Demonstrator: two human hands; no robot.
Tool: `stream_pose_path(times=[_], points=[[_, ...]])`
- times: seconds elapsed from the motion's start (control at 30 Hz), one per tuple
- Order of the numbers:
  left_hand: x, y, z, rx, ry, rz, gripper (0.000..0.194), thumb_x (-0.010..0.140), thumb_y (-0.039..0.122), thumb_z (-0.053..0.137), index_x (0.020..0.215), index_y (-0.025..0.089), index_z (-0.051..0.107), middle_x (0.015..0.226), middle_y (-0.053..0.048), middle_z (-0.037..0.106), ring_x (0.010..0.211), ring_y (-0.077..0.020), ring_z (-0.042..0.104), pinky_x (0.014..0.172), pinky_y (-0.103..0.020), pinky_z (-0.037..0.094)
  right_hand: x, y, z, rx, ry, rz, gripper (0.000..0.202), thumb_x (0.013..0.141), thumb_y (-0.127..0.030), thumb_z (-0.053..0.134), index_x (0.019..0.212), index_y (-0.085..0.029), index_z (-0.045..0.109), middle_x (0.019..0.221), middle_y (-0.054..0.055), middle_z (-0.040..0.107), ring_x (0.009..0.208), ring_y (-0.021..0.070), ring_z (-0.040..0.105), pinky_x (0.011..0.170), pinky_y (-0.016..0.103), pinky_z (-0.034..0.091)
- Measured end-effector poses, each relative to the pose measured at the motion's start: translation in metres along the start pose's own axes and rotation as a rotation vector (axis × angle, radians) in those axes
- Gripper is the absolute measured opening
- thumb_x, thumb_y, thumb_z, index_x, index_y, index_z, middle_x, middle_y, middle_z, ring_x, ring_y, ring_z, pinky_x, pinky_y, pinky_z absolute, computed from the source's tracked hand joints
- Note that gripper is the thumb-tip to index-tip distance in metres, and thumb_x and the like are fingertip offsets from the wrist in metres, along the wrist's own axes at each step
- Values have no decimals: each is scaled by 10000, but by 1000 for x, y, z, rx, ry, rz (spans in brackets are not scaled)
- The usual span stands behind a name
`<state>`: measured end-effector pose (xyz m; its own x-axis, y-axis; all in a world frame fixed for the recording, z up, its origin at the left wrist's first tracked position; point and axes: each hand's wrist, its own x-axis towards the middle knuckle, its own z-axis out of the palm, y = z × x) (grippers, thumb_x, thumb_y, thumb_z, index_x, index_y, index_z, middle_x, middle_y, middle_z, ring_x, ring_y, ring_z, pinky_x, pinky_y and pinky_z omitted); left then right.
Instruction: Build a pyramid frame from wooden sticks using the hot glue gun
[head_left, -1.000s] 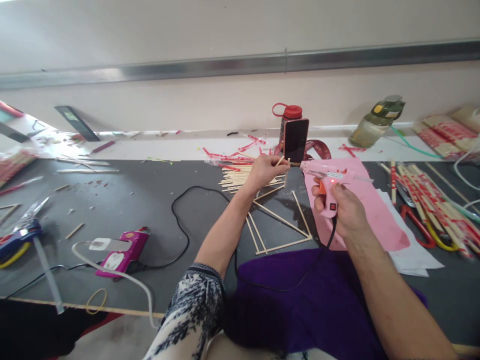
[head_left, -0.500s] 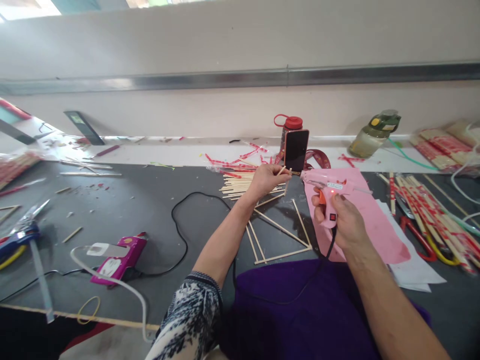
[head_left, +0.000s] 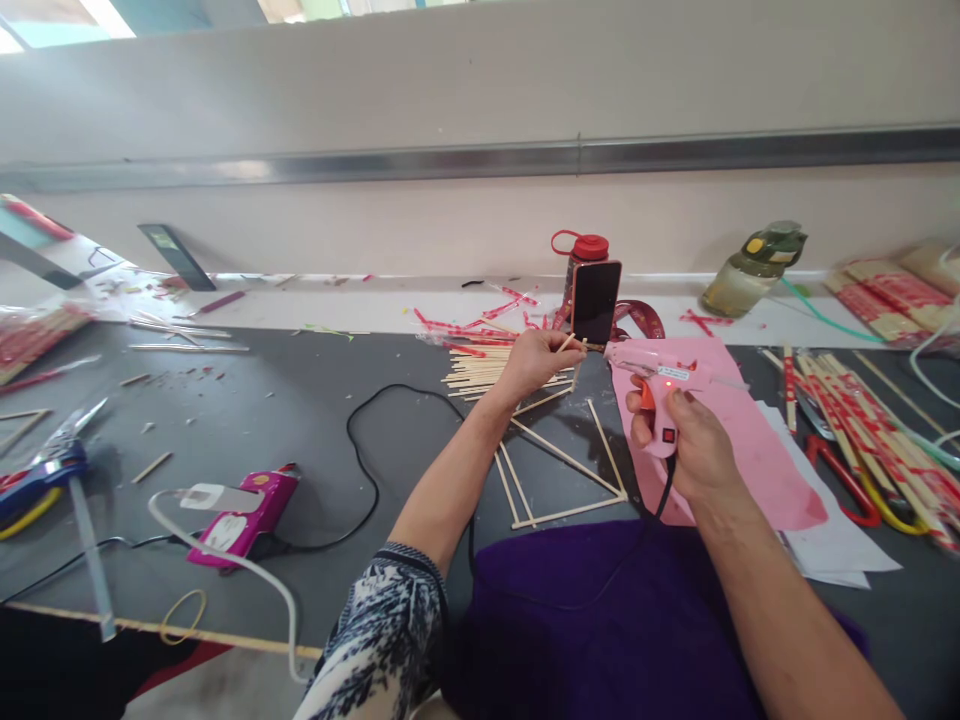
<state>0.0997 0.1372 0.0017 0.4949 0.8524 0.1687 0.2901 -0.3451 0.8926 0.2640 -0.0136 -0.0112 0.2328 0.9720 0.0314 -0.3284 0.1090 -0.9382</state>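
Note:
My right hand [head_left: 686, 435] is wrapped round a pink glue gun [head_left: 660, 375] with an orange trigger, its nozzle pointing left. My left hand [head_left: 541, 360] pinches thin wooden sticks [head_left: 567, 343] close to the nozzle tip. Whether the tip touches them I cannot tell. Below the hands, joined sticks form an angular frame [head_left: 570, 512] on the grey table. A pile of loose sticks [head_left: 469, 370] lies behind my left wrist, which hides part of it.
A phone [head_left: 595, 300] leans against a red-lidded bottle [head_left: 590, 246]. Pink sheet [head_left: 780, 490], scissors [head_left: 840, 480] and wrapped sticks [head_left: 870, 420] lie right. A black cord crosses left towards a magenta box [head_left: 247, 520]; a green-lidded bottle [head_left: 739, 280] stands behind.
The whole view has shifted slightly, with the scene a little further right. Both hands keep the same hold and nearly the same place relative to the sticks.

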Motion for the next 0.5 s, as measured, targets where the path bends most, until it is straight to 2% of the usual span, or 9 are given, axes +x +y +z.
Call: stream_pose_path(times=[0.27, 0.5], points=[[-1, 1, 0, -58, -17, 8, 235, 712, 330, 620, 747, 122, 725, 656, 8, 605, 603, -84, 479, 574, -197, 340, 0, -2, 1, 29, 9, -4, 330, 831, -474, 601, 994, -187, 615, 811, 28, 633, 467, 93, 507, 420, 247, 354], [-1, 1, -1, -3, -28, 14, 266, 715, 347, 614, 793, 126, 740, 701, -11, 644, 637, -107, 523, 581, -204, 364, 0, -2, 0, 8, 13, 0, 344, 820, -490, 603, 993, -193, 610, 829, 33, 632, 474, 96, 501, 416, 253, 367]])
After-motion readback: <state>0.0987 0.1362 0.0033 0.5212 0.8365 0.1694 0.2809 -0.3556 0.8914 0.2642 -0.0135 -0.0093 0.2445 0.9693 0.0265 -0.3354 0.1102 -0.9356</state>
